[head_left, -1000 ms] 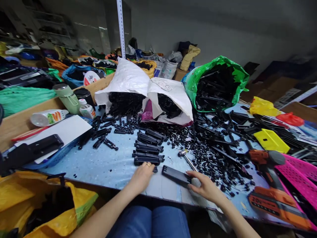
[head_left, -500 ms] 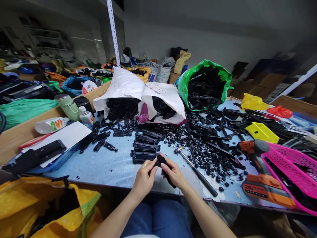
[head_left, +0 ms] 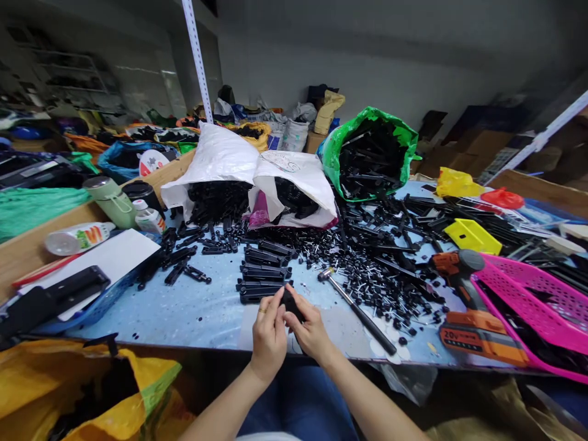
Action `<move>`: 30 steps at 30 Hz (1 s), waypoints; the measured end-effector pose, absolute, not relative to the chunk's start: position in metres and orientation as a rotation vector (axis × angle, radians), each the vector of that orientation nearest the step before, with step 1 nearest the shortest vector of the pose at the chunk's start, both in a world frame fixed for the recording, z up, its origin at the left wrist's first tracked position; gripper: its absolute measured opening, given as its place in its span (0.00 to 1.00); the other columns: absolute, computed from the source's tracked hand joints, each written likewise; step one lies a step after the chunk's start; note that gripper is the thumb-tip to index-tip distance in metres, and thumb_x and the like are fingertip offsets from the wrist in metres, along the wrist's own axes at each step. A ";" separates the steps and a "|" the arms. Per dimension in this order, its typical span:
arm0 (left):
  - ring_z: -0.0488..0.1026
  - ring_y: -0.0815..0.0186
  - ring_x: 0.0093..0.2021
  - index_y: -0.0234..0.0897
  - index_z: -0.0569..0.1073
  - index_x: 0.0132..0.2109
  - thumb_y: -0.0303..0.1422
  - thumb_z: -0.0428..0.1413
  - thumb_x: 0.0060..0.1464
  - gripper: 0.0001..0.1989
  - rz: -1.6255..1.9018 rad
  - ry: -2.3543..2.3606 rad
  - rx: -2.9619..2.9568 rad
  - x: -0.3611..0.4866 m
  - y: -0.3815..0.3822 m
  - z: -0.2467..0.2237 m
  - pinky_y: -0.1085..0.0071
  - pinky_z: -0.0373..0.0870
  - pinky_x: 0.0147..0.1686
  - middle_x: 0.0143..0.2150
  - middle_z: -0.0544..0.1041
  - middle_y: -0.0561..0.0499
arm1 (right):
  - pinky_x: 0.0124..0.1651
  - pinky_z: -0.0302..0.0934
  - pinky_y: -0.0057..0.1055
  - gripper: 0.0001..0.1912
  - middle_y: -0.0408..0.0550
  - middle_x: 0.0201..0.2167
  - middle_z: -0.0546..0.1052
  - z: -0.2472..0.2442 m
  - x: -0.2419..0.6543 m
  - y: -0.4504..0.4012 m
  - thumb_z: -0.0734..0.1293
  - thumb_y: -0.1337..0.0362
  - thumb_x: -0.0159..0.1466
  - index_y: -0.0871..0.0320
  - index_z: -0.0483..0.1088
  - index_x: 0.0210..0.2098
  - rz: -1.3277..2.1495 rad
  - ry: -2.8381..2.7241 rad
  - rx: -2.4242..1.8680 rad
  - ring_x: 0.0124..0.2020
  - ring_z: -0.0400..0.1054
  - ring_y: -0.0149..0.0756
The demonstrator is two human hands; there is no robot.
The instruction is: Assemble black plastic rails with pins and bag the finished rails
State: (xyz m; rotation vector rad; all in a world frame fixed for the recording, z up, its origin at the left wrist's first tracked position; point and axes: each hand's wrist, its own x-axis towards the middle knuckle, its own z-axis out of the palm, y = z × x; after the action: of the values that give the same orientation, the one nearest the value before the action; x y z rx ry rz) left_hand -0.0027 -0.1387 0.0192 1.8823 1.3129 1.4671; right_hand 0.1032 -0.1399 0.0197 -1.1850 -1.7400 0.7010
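Note:
Between my two hands, above the table's front edge, is a black plastic part (head_left: 293, 304), mostly covered by my fingers. My left hand (head_left: 269, 334) is closed on it from the left, a ring on one finger. On the other side my right hand (head_left: 310, 331) grips the same part with thumb and fingers. Just beyond my fingertips lies a row of several long black plastic pieces (head_left: 264, 272). To the right of my hands rests a hammer (head_left: 358, 312) with a black handle, beside a spread of small black-headed screws (head_left: 390, 294).
White sacks (head_left: 225, 153) and a green bag (head_left: 372, 153) of black parts stand at the back. At right are an orange cordless drill (head_left: 482, 337) and a pink basket (head_left: 519, 275). Bottles (head_left: 78, 237) stand left; a yellow sack (head_left: 151, 373) hangs below the table edge.
The camera view has turned slightly right. My hands have closed in around the black part, which is turned so that less of its length shows below my right hand.

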 end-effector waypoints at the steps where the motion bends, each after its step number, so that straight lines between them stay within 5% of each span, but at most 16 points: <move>1: 0.70 0.62 0.43 0.38 0.63 0.54 0.31 0.39 0.60 0.18 1.401 1.370 1.866 -0.006 -0.139 0.015 0.65 0.70 0.40 0.43 0.70 0.43 | 0.44 0.63 0.35 0.27 0.51 0.47 0.69 0.020 0.109 -0.136 0.54 0.52 0.64 0.53 0.52 0.60 0.711 -1.853 -1.201 0.42 0.66 0.38; 5: 0.64 0.56 0.52 0.38 0.57 0.58 0.26 0.42 0.56 0.22 1.086 1.618 2.029 -0.021 -0.140 0.002 0.57 0.67 0.45 0.51 0.65 0.41 | 0.47 0.59 0.33 0.22 0.49 0.48 0.69 0.030 0.174 -0.101 0.53 0.57 0.65 0.53 0.57 0.57 0.378 -2.163 -1.647 0.47 0.63 0.37; 8: 0.54 0.53 0.59 0.42 0.61 0.56 0.18 0.44 0.47 0.29 0.726 1.357 2.504 -0.024 -0.130 0.004 0.48 0.52 0.55 0.57 0.62 0.44 | 0.45 0.58 0.33 0.19 0.54 0.49 0.69 0.043 0.247 -0.074 0.53 0.64 0.65 0.57 0.60 0.54 -0.249 -1.858 -2.428 0.49 0.61 0.39; 12: 0.64 0.57 0.51 0.42 0.67 0.51 0.16 0.43 0.48 0.26 0.207 0.915 2.805 -0.018 -0.111 0.014 0.44 0.47 0.55 0.45 0.72 0.46 | 0.39 0.57 0.42 0.16 0.67 0.37 0.72 0.053 0.322 -0.063 0.52 0.76 0.60 0.69 0.67 0.41 -0.360 -1.649 -2.728 0.42 0.65 0.51; 17: 0.69 0.58 0.41 0.36 0.66 0.51 0.16 0.43 0.48 0.24 0.077 1.113 2.772 -0.019 -0.107 0.016 0.59 0.63 0.42 0.40 0.73 0.42 | 0.37 0.56 0.36 0.11 0.62 0.37 0.72 0.059 0.338 -0.077 0.56 0.73 0.60 0.66 0.67 0.39 -0.365 -1.734 -2.751 0.39 0.67 0.46; 21: 0.67 0.58 0.45 0.38 0.64 0.52 0.24 0.49 0.53 0.19 0.114 1.203 2.654 -0.026 -0.108 0.013 0.62 0.62 0.44 0.43 0.72 0.44 | 0.34 0.56 0.31 0.12 0.56 0.37 0.71 0.067 0.289 -0.106 0.57 0.61 0.63 0.62 0.65 0.40 -0.222 -2.021 -2.458 0.38 0.67 0.42; 25: 0.66 0.60 0.46 0.37 0.64 0.52 0.28 0.48 0.55 0.17 0.078 1.005 2.592 -0.024 -0.105 0.016 0.65 0.63 0.45 0.44 0.70 0.46 | 0.32 0.55 0.27 0.10 0.46 0.32 0.73 0.058 0.218 -0.148 0.58 0.57 0.63 0.57 0.64 0.37 0.357 -2.659 -1.774 0.31 0.67 0.35; 30: 0.64 0.60 0.49 0.36 0.63 0.52 0.25 0.44 0.53 0.19 0.063 0.974 2.533 -0.017 -0.107 0.022 0.63 0.60 0.49 0.47 0.69 0.45 | 0.32 0.54 0.29 0.13 0.48 0.31 0.73 0.032 0.179 -0.169 0.58 0.54 0.63 0.58 0.65 0.37 0.311 -2.837 -1.635 0.31 0.67 0.37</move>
State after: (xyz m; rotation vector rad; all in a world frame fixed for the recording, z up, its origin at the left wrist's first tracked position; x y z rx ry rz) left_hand -0.0171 -0.1068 0.0224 2.5330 0.9738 0.0633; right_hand 0.1789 -0.1688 0.0321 -1.6351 -2.8368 0.3107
